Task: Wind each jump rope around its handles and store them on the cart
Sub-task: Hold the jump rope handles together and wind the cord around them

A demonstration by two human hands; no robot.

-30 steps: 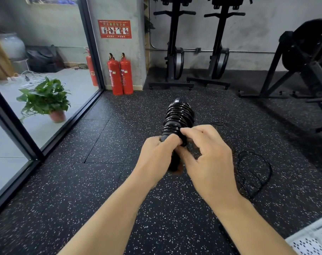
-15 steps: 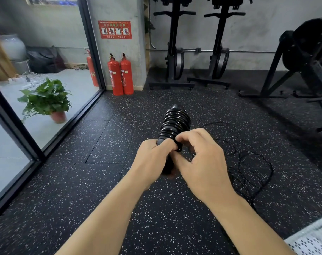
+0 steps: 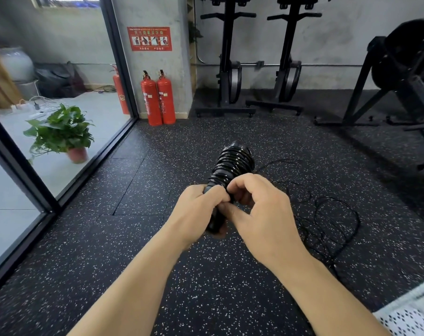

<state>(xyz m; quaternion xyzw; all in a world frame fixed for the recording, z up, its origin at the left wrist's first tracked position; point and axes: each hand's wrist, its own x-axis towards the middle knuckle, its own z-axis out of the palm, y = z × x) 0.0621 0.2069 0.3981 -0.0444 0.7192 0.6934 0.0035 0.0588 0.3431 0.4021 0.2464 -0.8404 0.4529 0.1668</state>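
Speckled black floor [image 3: 109, 238] lies open ahead and to the left. It is bounded on the left by a glass wall with a dark frame [image 3: 120, 69], with a potted plant [image 3: 60, 134] behind the glass. Two red fire extinguishers [image 3: 158, 100] stand at the pillar foot on the far side. Exercise machines [image 3: 228, 69] line the back wall, and a black rack [image 3: 400, 73] crowds the right edge. A white perforated panel [image 3: 410, 318] cuts into the bottom right corner.

Both forearms reach forward, and the hands meet mid-frame above the floor. Left hand [image 3: 196, 209] wraps its fingers round the lower end of the jump rope [image 3: 232, 163]. The bundle tilts up and away, its upper part thick with black coils. Right hand [image 3: 264, 214] touches the left, fingers curled, with thumb and forefinger pinching the cord just under the coils. Loose black cord [image 3: 337, 214] lies in loops on the floor right of the hands; it is unclear whether it joins the bundle.
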